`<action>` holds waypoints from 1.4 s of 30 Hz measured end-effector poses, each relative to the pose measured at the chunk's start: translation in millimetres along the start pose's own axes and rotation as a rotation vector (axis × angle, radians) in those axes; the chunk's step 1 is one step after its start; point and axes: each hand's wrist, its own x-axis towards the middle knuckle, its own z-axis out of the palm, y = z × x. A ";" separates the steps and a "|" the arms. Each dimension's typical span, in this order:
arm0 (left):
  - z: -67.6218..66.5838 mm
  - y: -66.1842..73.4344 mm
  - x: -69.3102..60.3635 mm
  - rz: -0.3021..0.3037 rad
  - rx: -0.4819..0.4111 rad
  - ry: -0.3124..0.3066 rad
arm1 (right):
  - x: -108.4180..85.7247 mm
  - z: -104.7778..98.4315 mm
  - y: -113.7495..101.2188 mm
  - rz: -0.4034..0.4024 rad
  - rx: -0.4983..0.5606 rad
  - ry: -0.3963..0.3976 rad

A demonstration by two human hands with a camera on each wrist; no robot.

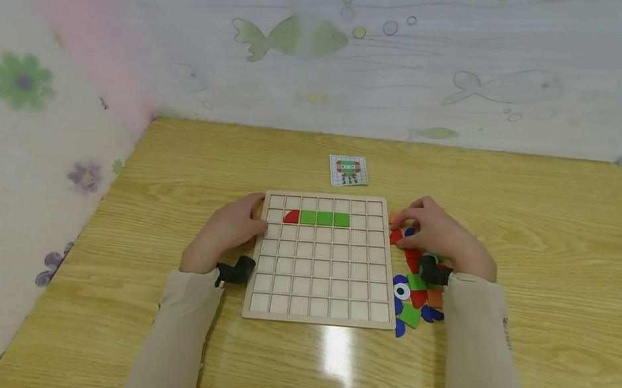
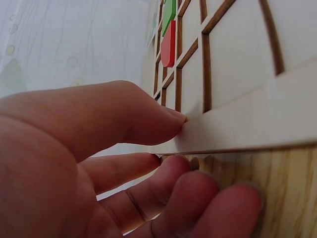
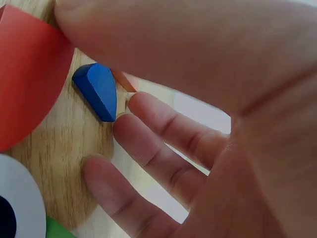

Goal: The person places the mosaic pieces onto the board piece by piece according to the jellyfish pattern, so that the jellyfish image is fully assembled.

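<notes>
A light wooden grid board [image 1: 325, 270] lies on the table. One of its upper rows holds a red rounded piece [image 1: 292, 217] and three green squares [image 1: 324, 219]. My left hand [image 1: 228, 229] holds the board's left edge; in the left wrist view the thumb rests on the rim [image 2: 233, 126] and curled fingers sit below it. My right hand [image 1: 442, 237] is over loose pieces right of the board, with thumb and fingers apart. A red piece [image 1: 396, 236] lies near its fingertips. Beyond them, a blue piece [image 3: 96, 89] shows in the right wrist view.
A small pattern card [image 1: 348, 171] lies behind the board. Several loose pieces lie along the board's right side, including a green square [image 1: 410, 315], an orange square [image 1: 435, 298] and a white eye disc [image 1: 401, 291]. A patterned wall covering [image 1: 399, 86] rises behind the table.
</notes>
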 end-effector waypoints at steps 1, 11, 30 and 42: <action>-0.1 0.2 -0.2 -0.001 -0.002 -0.001 | 0.1 0.3 0.0 -0.001 -0.001 0.000; 0.1 0.4 -0.2 -0.001 0.008 0.004 | 1.7 1.0 1.9 -0.005 -0.069 0.008; 0.7 2.0 -1.4 -0.010 -0.016 -0.002 | 4.9 1.5 -7.5 -0.003 -0.066 0.105; 0.8 1.0 -0.5 -0.013 -0.014 -0.013 | 18.9 16.6 -25.0 -0.073 -0.106 0.203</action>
